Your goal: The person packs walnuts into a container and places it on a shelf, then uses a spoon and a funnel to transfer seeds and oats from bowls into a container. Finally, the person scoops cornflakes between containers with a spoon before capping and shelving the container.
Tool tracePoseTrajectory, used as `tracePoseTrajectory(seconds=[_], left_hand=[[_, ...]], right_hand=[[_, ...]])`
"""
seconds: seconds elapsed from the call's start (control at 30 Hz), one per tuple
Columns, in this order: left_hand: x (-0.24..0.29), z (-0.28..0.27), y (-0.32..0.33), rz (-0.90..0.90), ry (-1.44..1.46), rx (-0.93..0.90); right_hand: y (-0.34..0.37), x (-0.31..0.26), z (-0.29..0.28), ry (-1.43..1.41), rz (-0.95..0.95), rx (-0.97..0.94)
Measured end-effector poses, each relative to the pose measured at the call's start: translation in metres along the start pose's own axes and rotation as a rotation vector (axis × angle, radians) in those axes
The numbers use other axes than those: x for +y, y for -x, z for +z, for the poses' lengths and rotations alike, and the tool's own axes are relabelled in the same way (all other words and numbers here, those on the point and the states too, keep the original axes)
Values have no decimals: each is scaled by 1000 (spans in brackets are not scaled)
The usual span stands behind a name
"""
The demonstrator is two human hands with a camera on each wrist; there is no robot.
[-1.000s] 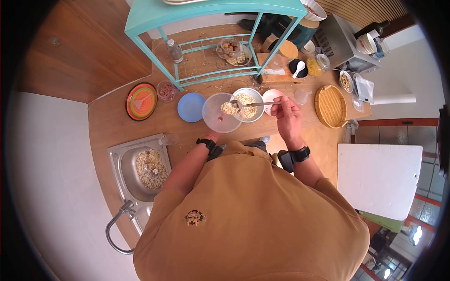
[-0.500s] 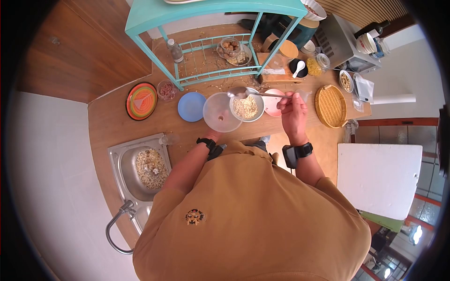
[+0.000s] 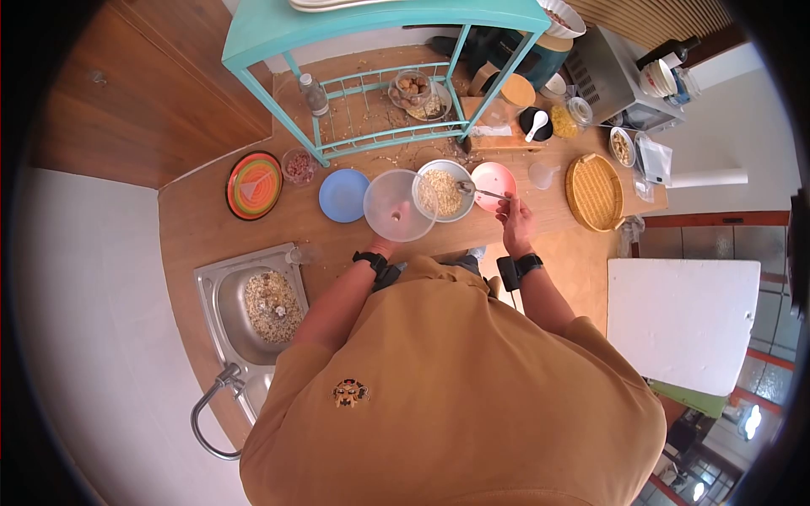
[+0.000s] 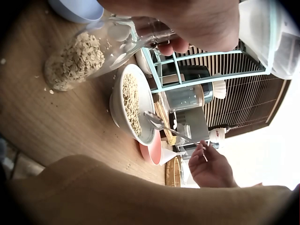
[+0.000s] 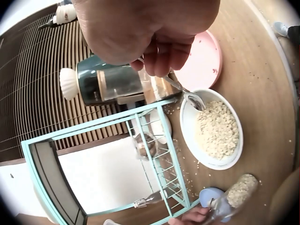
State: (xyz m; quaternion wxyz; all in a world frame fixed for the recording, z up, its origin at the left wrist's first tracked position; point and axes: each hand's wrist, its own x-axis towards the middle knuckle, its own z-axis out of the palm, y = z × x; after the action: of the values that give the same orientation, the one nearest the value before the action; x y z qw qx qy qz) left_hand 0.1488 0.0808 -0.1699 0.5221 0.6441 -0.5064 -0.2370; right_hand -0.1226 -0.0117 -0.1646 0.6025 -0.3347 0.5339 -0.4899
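Note:
My left hand (image 3: 384,245) grips the neck of a clear glass bottle (image 4: 77,63) partly filled with oat flakes. A wide translucent funnel (image 3: 395,192) sits over the bottle's top and hides most of the hand in the head view. Between thumb and fingers, my right hand (image 3: 516,226) pinches the handle of a metal spoon (image 5: 194,100). The spoon's bowl is at the right edge of the oats (image 3: 444,194) in a white bowl (image 5: 189,133).
Right of the oats stands a pink bowl (image 3: 494,180); a blue bowl (image 3: 344,196) is left of the funnel. Behind them rises a turquoise rack (image 3: 388,135). A wicker basket (image 3: 595,192) lies farther right, and a sink (image 3: 228,308) with more oats is at left.
The spoon held heaped oats over the funnel, then showed empty there. My right hand has since moved it right and down to the white bowl. My left hand stays in place.

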Motion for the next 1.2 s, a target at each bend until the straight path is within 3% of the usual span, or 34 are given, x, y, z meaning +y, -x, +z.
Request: tracePoseTrajectory(seconds=[0.27,0.33,0.47,0.57,0.97,1.2], left_hand=[[-2,0,1,52,-100,-20],[-1,0,2,-54,-65,-45],[-8,3,2,-21,-28,-11],[-14,4,4,44,-128,-17],[-5,1,2,-20,-33,-5],[-10,2,4,-103,-11,-43]], right_hand=[[1,38,6,-120,161,-99],[0,39,8,-132,164,-88],[-8,40,1,-246,168,-34],[-12,31,-6,-300,162,-15],[-17,7,-14,-384,127,-48],[3,-47,7,-429,86,-76]])
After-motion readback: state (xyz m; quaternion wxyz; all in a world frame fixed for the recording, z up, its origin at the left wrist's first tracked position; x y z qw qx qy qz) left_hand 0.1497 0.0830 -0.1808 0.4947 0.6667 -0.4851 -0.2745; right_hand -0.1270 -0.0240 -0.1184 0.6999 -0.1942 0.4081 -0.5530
